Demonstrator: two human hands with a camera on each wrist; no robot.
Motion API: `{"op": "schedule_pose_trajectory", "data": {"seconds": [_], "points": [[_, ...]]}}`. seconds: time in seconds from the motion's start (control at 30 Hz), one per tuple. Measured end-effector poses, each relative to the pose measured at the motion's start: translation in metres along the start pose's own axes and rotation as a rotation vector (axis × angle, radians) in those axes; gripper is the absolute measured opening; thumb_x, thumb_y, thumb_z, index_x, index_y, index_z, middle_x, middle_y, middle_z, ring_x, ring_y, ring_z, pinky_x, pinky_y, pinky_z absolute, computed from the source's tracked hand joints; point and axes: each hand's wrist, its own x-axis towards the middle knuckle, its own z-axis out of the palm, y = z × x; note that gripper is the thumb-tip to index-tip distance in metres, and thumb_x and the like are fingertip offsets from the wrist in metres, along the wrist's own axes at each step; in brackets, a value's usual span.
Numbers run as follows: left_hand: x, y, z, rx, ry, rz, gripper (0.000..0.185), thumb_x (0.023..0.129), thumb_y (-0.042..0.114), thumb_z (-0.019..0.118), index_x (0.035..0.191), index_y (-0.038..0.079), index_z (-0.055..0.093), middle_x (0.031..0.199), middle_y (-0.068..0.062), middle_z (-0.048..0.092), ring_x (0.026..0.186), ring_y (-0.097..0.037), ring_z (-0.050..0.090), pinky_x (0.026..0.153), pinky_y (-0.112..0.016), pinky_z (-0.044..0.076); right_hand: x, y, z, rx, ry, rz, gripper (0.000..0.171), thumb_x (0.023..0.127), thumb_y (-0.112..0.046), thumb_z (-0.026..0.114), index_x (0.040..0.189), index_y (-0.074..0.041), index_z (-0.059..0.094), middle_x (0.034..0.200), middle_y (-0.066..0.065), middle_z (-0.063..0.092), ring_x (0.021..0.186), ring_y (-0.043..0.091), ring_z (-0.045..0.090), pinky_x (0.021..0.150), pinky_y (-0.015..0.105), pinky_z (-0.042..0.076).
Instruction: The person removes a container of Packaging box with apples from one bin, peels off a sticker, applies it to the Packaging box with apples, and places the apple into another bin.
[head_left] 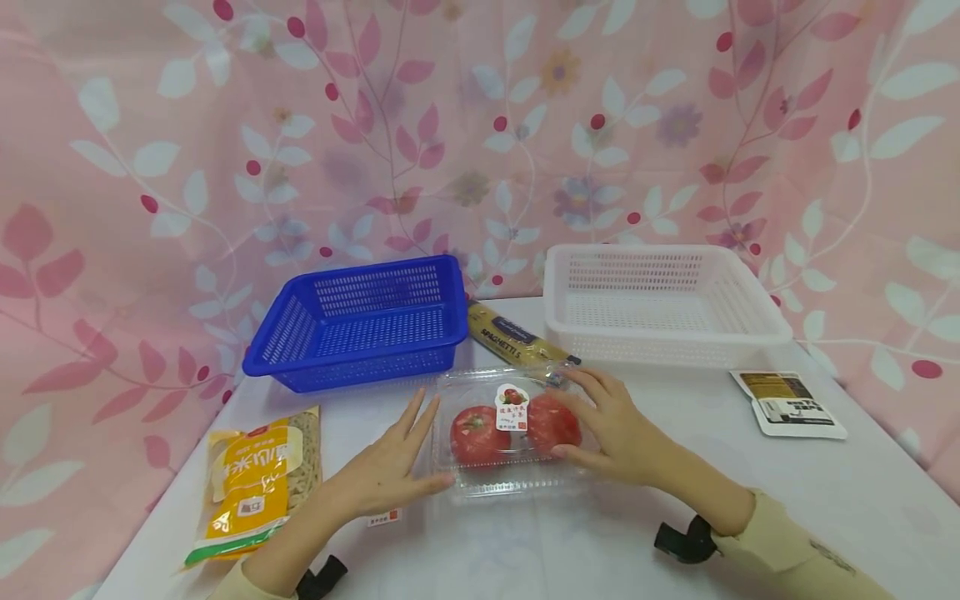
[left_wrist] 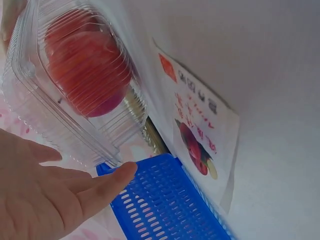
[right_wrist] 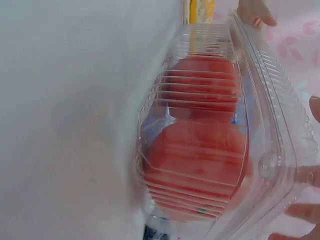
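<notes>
Partly behind the right hand (head_left: 611,429), 2 tomatoes (head_left: 480,435) in a clamshell (head_left: 517,479)

The spaghetti packet (head_left: 517,340) is partly hidden behind the tomato box (head_left: 510,433) (at its 12 o'clock); the label's (head_left: 512,407) print is too small to read.

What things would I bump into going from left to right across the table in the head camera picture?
Yellow noodle bag → left hand → clear tomato box → right hand → small black-and-white packet.
</notes>
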Motion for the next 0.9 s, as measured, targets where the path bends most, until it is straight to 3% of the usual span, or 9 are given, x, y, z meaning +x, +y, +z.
{"op": "schedule_pose_trajectory", "data": {"seconds": [0.13,0.27,0.37,0.57,0.9], "points": [[0.000,0.002,0.002,-0.073,-0.072,-0.086,0.102,0.078,0.065,0.055,0.147,0.019,-0.004,0.152,-0.010,-0.004,0.127,-0.043,0.031,0.090,-0.057,0.040,-0.007,-0.001,-0.003,0.044,-0.055,0.188,0.077,0.079,-0.058,0.060,0.137,-0.011,0.040,0.143,0.020,0.028,0.126,0.039,0.028,0.093,0.063,0.028],[0.003,0.004,0.006,-0.143,-0.080,-0.106,0.110,0.076,0.065,0.058,0.146,0.013,-0.009,0.152,-0.011,-0.004,0.134,-0.035,0.017,0.100,-0.052,0.030,-0.012,-0.004,-0.005,0.166,-0.149,0.400,0.087,0.077,-0.055,0.063,0.144,-0.013,0.028,0.149,0.019,0.015,0.129,0.044,0.025,0.090,0.068,0.029],[0.005,0.007,0.010,-0.197,-0.064,-0.107,0.114,0.074,0.061,0.063,0.146,0.009,-0.009,0.151,-0.012,-0.005,0.137,-0.029,0.007,0.105,-0.048,0.022,-0.014,-0.006,-0.004,0.262,-0.192,0.489,0.090,0.077,-0.055,0.064,0.146,-0.013,0.023,0.149,0.020,0.013,0.128,0.047,0.025,0.087,0.069,0.032],[0.007,0.011,0.015,-0.277,-0.054,-0.132,0.119,0.072,0.057,0.068,0.145,0.007,-0.013,0.151,-0.012,-0.011,0.138,-0.026,-0.002,0.107,-0.048,0.015,-0.019,-0.008,0.002,0.357,-0.226,0.508,0.096,0.075,-0.053,0.068,0.147,-0.014,0.018,0.146,0.024,0.017,0.126,0.047,0.029,0.085,0.066,0.037],[0.012,0.018,0.016,-0.357,-0.039,-0.127,0.124,0.069,0.047,0.076,0.143,0.002,-0.013,0.150,-0.018,-0.011,0.137,-0.031,-0.001,0.107,-0.049,0.013,-0.016,-0.014,0.009,0.366,-0.192,0.547,0.100,0.066,-0.050,0.077,0.143,-0.011,0.026,0.144,0.026,0.020,0.122,0.045,0.036,0.084,0.065,0.038]]}}
